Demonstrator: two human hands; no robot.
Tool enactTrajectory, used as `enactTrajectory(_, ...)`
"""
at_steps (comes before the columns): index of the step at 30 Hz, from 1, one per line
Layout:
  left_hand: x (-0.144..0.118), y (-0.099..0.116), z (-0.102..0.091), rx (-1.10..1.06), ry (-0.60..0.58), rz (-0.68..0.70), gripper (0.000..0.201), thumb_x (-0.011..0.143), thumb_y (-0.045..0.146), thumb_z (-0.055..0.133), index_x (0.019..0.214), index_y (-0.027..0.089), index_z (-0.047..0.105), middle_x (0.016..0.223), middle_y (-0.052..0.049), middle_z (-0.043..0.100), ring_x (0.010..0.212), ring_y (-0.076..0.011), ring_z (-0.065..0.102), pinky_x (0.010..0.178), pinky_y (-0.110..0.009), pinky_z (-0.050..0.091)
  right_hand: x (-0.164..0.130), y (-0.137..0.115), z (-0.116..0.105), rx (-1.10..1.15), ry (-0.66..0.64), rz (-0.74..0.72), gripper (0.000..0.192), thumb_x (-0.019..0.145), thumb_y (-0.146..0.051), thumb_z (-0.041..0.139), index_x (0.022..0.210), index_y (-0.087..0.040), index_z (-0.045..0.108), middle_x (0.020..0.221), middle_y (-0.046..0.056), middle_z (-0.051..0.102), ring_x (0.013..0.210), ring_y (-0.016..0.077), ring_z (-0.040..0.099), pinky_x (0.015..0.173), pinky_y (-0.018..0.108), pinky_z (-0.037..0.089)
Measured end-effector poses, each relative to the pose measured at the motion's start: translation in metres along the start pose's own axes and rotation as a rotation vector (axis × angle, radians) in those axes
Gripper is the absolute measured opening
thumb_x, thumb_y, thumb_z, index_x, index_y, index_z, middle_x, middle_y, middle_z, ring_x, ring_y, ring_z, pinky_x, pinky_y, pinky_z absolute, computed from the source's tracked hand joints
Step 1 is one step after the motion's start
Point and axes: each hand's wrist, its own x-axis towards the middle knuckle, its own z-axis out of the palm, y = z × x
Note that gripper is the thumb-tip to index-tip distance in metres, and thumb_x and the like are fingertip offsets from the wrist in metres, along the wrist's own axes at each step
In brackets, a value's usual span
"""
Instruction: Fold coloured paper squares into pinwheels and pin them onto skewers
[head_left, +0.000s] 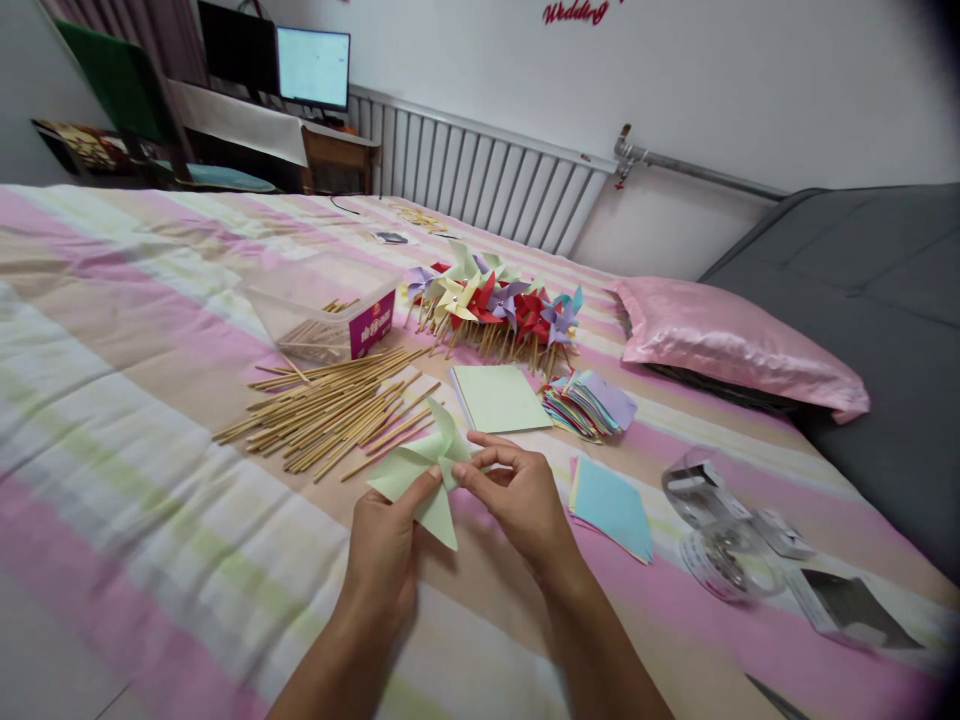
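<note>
A pale green paper pinwheel (435,515) is between my two hands above the striped bed. My left hand (386,545) grips it from the left, the thumb pressed near its centre. From the right, my right hand (521,500) pinches a fold of the paper close to the middle, thumb against fingers. Whether a pin sits at the centre is too small to tell. Just beyond my hands lie a stack of pale green paper squares (501,398) and a loose pile of thin wooden sticks (322,415).
Finished pinwheels on sticks (499,305) stand bunched behind the paper. A clear plastic box (315,300) holds more sticks. On the right are cut coloured papers (589,405), blue sheets (611,508), a clear tub of small metal pieces (727,565) and a pink pillow (735,345).
</note>
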Motion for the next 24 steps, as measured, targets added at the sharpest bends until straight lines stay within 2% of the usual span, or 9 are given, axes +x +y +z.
enactTrajectory(8, 0.0011, -0.0025, -0.0021, 0.060, -0.017, -0.006, 0.028, 0.064, 0.023, 0.076, 0.089, 0.010, 0.070, 0.073, -0.006, 0.071, 0.066, -0.0188, 0.065, 0.061, -0.027, 0.049, 0.0010, -0.0002, 0.0007, -0.016, 0.038, 0.007, 0.015, 0.067, -0.029, 0.071, 0.065, -0.015, 0.068, 0.118, 0.013, 0.062, 0.073, 0.0175, 0.066, 0.064, 0.029, 0.051)
enactTrajectory(17, -0.0004, -0.0041, -0.0040, 0.159, 0.021, 0.015, 0.027, 0.063, 0.030, 0.077, 0.081, 0.012, 0.070, 0.059, 0.001, 0.064, 0.050, -0.0120, 0.056, 0.052, -0.024, 0.048, 0.0015, -0.0007, 0.0007, -0.039, 0.038, -0.002, 0.012, 0.065, -0.027, 0.070, 0.063, -0.015, 0.068, 0.114, 0.016, 0.064, 0.091, 0.0247, 0.065, 0.064, 0.029, 0.050)
enactTrajectory(24, -0.0007, -0.0039, -0.0029, 0.166, 0.072, 0.015, 0.027, 0.061, 0.030, 0.079, 0.078, 0.012, 0.070, 0.059, 0.000, 0.065, 0.050, -0.0116, 0.057, 0.049, -0.021, 0.046, -0.0001, -0.0030, 0.0004, -0.078, 0.024, -0.018, 0.013, 0.066, -0.028, 0.069, 0.062, -0.016, 0.066, 0.113, 0.013, 0.065, 0.084, 0.0216, 0.066, 0.065, 0.029, 0.051)
